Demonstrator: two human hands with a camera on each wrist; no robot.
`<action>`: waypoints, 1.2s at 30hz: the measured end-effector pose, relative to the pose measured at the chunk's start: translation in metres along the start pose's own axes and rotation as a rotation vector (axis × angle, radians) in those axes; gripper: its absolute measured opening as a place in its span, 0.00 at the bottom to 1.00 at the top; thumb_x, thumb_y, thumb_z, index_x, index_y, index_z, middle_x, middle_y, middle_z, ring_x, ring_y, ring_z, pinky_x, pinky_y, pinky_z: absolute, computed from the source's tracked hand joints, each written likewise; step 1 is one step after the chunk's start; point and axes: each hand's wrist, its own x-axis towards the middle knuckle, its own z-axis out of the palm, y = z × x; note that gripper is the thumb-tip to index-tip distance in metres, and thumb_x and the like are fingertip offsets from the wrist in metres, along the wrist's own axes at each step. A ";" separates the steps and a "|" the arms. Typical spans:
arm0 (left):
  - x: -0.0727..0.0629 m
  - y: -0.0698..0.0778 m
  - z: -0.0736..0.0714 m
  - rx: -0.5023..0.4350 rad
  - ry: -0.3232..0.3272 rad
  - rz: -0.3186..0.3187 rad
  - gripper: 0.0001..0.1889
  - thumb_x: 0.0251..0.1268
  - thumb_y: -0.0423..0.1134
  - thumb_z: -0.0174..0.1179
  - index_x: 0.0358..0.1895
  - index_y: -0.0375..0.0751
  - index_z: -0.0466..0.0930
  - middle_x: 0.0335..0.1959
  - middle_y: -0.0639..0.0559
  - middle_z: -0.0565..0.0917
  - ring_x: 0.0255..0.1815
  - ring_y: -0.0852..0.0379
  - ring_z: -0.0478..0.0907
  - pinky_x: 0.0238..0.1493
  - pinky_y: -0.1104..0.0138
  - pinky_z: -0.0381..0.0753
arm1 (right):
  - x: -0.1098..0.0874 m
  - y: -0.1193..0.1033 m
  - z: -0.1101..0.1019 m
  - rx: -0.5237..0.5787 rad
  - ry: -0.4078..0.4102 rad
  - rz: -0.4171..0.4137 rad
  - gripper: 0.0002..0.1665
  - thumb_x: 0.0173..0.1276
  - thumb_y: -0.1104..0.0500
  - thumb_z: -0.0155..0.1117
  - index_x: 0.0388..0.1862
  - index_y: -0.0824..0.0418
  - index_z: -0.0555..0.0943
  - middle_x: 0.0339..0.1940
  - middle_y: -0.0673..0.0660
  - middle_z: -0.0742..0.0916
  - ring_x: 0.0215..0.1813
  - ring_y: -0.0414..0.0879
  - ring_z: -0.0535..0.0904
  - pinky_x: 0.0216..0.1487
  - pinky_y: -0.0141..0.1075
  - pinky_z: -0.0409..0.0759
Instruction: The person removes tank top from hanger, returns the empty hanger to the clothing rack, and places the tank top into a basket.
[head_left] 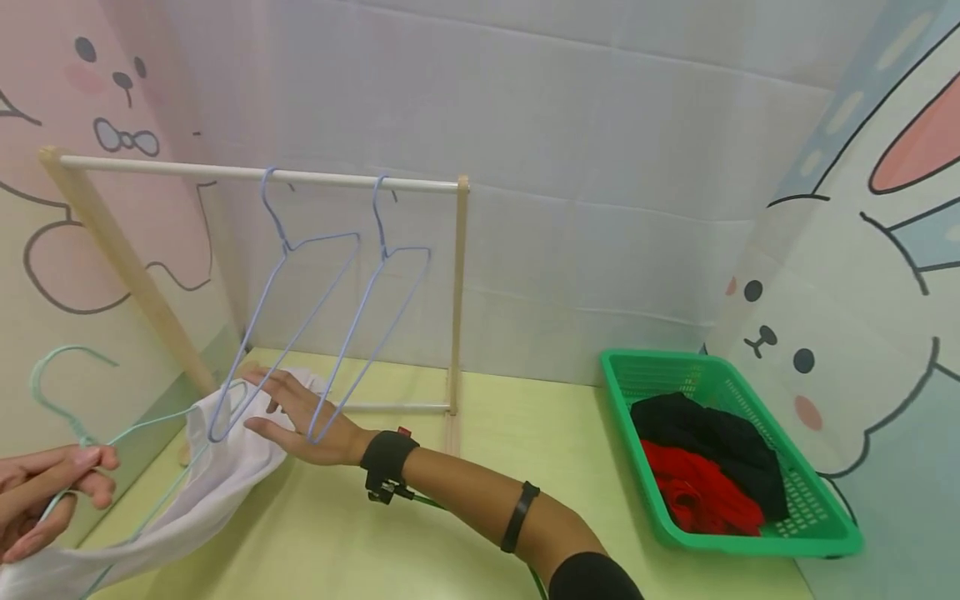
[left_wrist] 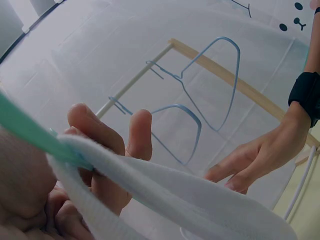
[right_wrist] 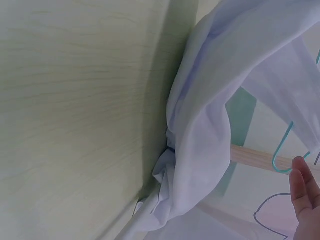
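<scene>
At the lower left, my left hand [head_left: 56, 492] grips a mint-green clothes hanger [head_left: 71, 421] just below its hook. A white garment [head_left: 217, 492] hangs around the hanger, and its cloth [left_wrist: 190, 195] also shows close up in the left wrist view. My right hand [head_left: 315, 421] reaches left to the hanger's far end, behind one blue hanger. Its fingers are extended at the cloth, thumb spread apart. In the right wrist view, fingertips [right_wrist: 300, 175] are beside the green hanger end [right_wrist: 277, 162], which sticks out past the white cloth [right_wrist: 205, 135].
Two blue hangers [head_left: 273, 221] hang from the rack's white rail [head_left: 322, 177], their lower corners overlapping my right hand in view. The rack has wooden posts [head_left: 458, 292]. At right on the yellow tabletop [head_left: 540, 467], a green basket [head_left: 750, 546] holds red cloth [head_left: 693, 487] and black cloth [head_left: 712, 442].
</scene>
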 end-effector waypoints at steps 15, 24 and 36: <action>0.003 0.001 0.005 -0.033 -0.017 -0.011 0.31 0.91 0.28 0.24 0.57 0.50 0.84 0.39 0.54 0.90 0.13 0.44 0.43 0.04 0.56 0.37 | 0.025 -0.018 0.004 -0.011 -0.141 0.012 0.33 0.90 0.53 0.51 0.88 0.55 0.61 0.87 0.48 0.66 0.48 0.25 0.75 0.49 0.15 0.72; 0.002 -0.005 -0.001 -0.012 0.020 -0.051 0.31 0.91 0.28 0.26 0.55 0.52 0.85 0.38 0.53 0.90 0.13 0.42 0.43 0.05 0.53 0.38 | 0.030 -0.033 0.005 0.062 -0.258 0.065 0.32 0.90 0.50 0.50 0.88 0.51 0.61 0.88 0.43 0.63 0.73 0.28 0.69 0.62 0.17 0.68; 0.002 -0.010 -0.008 0.045 -0.036 -0.017 0.34 0.89 0.25 0.22 0.57 0.54 0.84 0.40 0.53 0.90 0.11 0.43 0.45 0.03 0.55 0.39 | 0.037 -0.035 0.011 -0.021 -0.252 0.003 0.26 0.90 0.60 0.46 0.82 0.57 0.70 0.80 0.49 0.74 0.65 0.25 0.70 0.64 0.13 0.63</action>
